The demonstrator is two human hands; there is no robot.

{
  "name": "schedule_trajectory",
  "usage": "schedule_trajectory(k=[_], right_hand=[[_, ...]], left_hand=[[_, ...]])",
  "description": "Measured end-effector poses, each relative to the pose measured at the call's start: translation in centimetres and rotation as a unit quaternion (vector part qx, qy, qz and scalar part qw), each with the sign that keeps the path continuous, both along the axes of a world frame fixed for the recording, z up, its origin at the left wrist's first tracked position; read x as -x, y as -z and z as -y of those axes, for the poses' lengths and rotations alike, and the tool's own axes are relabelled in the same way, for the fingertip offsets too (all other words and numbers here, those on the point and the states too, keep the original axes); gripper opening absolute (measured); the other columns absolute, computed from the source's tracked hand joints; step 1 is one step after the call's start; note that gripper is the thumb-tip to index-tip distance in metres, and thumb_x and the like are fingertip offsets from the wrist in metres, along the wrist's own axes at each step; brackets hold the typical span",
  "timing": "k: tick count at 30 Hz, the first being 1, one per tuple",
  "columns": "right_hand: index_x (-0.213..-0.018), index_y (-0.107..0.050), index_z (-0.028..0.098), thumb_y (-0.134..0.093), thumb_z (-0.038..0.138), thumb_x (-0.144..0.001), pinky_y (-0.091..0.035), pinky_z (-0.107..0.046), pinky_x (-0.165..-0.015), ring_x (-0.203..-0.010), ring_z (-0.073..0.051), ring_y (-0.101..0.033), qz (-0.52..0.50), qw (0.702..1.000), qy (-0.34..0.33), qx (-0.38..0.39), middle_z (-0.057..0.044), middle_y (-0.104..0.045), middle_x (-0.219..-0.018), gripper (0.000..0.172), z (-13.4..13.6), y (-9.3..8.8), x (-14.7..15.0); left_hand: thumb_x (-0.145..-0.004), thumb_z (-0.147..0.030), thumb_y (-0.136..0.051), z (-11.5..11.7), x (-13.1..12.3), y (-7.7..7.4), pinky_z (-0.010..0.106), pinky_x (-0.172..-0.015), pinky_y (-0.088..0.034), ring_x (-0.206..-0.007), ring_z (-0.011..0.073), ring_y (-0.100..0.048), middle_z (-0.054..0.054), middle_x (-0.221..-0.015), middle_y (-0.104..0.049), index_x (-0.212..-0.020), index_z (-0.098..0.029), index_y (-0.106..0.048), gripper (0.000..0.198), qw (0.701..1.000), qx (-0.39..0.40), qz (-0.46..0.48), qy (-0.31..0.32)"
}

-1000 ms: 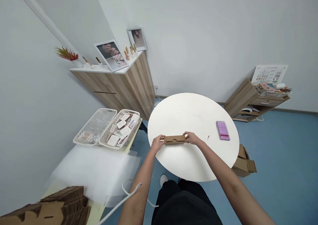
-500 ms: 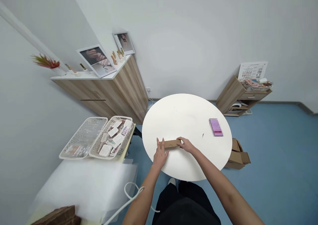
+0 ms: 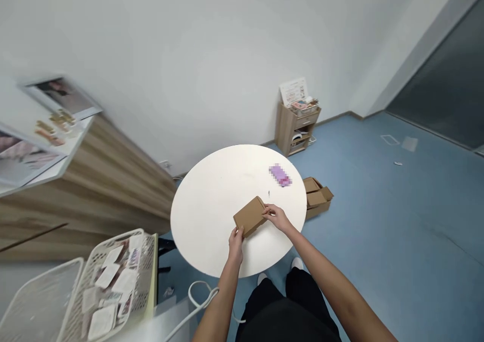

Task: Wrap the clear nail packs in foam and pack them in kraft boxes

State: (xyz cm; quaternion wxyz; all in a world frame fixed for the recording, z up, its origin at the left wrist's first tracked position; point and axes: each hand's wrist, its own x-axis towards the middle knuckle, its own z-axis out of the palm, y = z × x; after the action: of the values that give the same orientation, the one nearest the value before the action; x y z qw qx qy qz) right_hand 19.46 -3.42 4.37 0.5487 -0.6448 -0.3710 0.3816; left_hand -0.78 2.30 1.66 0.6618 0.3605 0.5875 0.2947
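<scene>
In the head view, the box point(image 3: 249, 215) was between my hands, over the near part of the round table point(image 3: 204, 201), its broad top face slanting. My left hand point(image 3: 236, 245) was closed round the near left corner, thumb against the side. My right hand point(image 3: 278, 217) was at the right end, its fingertips bent and nearly together; whether they pinched an edge or only touched it, I could not tell.

With so little held at the corner, I judged the box could twist or drop if my right fingers came away while my left grip was loose. Squeezing too hard there could dent the thin card. A wide swing to the right might knock the purple thing point(image 3: 280, 175) towards the table's edge, and my left forearm could snag the white cord point(image 3: 192, 309) close by it.

The underside of the box was hidden, so I could not say whether it touched the table. The fingers of my left hand beneath the card were out of sight. The purple thing was blurred into blocks, the basket point(image 3: 144, 261) was cut off below, and the picture frames point(image 3: 62, 97) were smeared.
</scene>
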Motion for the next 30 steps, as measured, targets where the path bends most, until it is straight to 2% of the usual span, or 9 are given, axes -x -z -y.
schedule_trajectory(k=[4,7,10,14,19,22,24,27,30], right_hand=[[-0.078,-0.062,0.021,-0.073,0.042,-0.067,-0.047,-0.039,-0.092,-0.103,-0.024,-0.063,-0.069,0.993,0.096,-0.021,-0.009,-0.06,-0.125,0.026,4.0,0.1,-5.6],[-0.089,-0.054,0.024,-0.08,0.046,-0.059,-0.05,-0.037,-0.087,-0.096,-0.021,-0.065,-0.136,0.976,0.168,-0.037,-0.007,-0.06,-0.125,0.045,7.7,0.9,-10.4],[-0.094,-0.05,0.025,-0.08,0.055,-0.056,-0.053,-0.034,-0.079,-0.096,-0.022,-0.065,-0.15,0.962,0.229,0.016,-0.007,-0.064,-0.118,0.057,11.7,1.9,-16.2],[-0.094,-0.051,0.025,-0.075,0.06,-0.06,-0.053,-0.032,-0.075,-0.098,-0.023,-0.066,-0.161,0.949,0.246,0.116,-0.006,-0.07,-0.105,0.054,16.9,3.2,-25.3],[-0.1,-0.061,0.023,-0.078,0.054,-0.058,-0.054,-0.037,-0.079,-0.102,-0.026,-0.066,-0.156,0.948,0.22,0.17,-0.008,-0.073,-0.104,0.055,21.2,5.5,-35.7],[-0.105,-0.067,0.02,-0.073,0.056,-0.062,-0.054,-0.04,-0.084,-0.109,-0.029,-0.064,-0.114,0.956,0.21,0.169,-0.011,-0.071,-0.113,0.056,21.2,7.6,-40.1],[-0.107,-0.069,0.019,-0.069,0.056,-0.067,-0.053,-0.043,-0.09,-0.112,-0.03,-0.063,-0.078,0.962,0.209,0.16,-0.011,-0.07,-0.116,0.054,20.0,9.3,-42.3],[-0.109,-0.07,0.02,-0.065,0.049,-0.073,-0.05,-0.043,-0.096,-0.11,-0.028,-0.065,-0.04,0.964,0.204,0.165,-0.009,-0.071,-0.114,0.047,17.1,12.1,-45.0],[-0.113,-0.069,0.022,-0.064,0.041,-0.075,-0.05,-0.042,-0.098,-0.11,-0.026,-0.065,-0.002,0.968,0.175,0.181,-0.008,-0.071,-0.115,0.042,13.6,16.0,-47.8]], left_hand=[[-0.077,-0.033,-0.077,1.0,-6.7,-0.7,0.037,-0.09,-0.055,-0.104,0.022,-0.066,0.01,-0.109,-0.064,-0.118,-0.02,-0.058,0.048,0.996,0.03,0.064,0.058],[-0.074,-0.031,-0.081,2.4,-12.2,-1.1,0.036,-0.089,-0.057,-0.1,0.0209,-0.067,0.011,-0.108,-0.064,-0.124,-0.018,-0.055,0.058,0.993,0.012,0.079,0.091],[-0.078,-0.035,-0.078,4.6,-18.5,-0.7,0.036,-0.09,-0.057,-0.101,0.0217,-0.068,0.013,-0.114,-0.064,-0.131,-0.017,-0.051,0.062,0.985,-0.028,0.063,0.158],[-0.083,-0.044,-0.071,8.8,-27.6,1.1,0.035,-0.088,-0.058,-0.105,0.0238,-0.067,0.016,-0.124,-0.062,-0.137,-0.019,-0.046,0.065,0.974,-0.069,0.037,0.215],[-0.084,-0.044,-0.069,14.0,-37.9,4.6,0.037,-0.087,-0.059,-0.107,0.0258,-0.066,0.016,-0.123,-0.063,-0.139,-0.018,-0.042,0.066,0.979,-0.047,0.029,0.194],[-0.087,-0.044,-0.064,15.4,-42.6,6.6,0.038,-0.088,-0.058,-0.112,0.0268,-0.064,0.017,-0.128,-0.061,-0.135,-0.02,-0.044,0.057,0.984,-0.058,0.01,0.171],[-0.09,-0.043,-0.06,15.1,-45.2,8.0,0.037,-0.089,-0.057,-0.118,0.0263,-0.06,0.016,-0.131,-0.058,-0.131,-0.022,-0.045,0.049,0.985,-0.066,0.0,0.161],[-0.093,-0.042,-0.054,13.1,-48.5,10.7,0.035,-0.089,-0.056,-0.12,0.0245,-0.059,0.016,-0.133,-0.058,-0.129,-0.021,-0.046,0.043,0.984,-0.073,-0.029,0.16],[-0.092,-0.043,-0.055,9.9,-51.5,14.5,0.036,-0.093,-0.052,-0.119,0.0241,-0.06,0.014,-0.13,-0.061,-0.128,-0.02,-0.05,0.043,0.976,-0.105,-0.092,0.168]])
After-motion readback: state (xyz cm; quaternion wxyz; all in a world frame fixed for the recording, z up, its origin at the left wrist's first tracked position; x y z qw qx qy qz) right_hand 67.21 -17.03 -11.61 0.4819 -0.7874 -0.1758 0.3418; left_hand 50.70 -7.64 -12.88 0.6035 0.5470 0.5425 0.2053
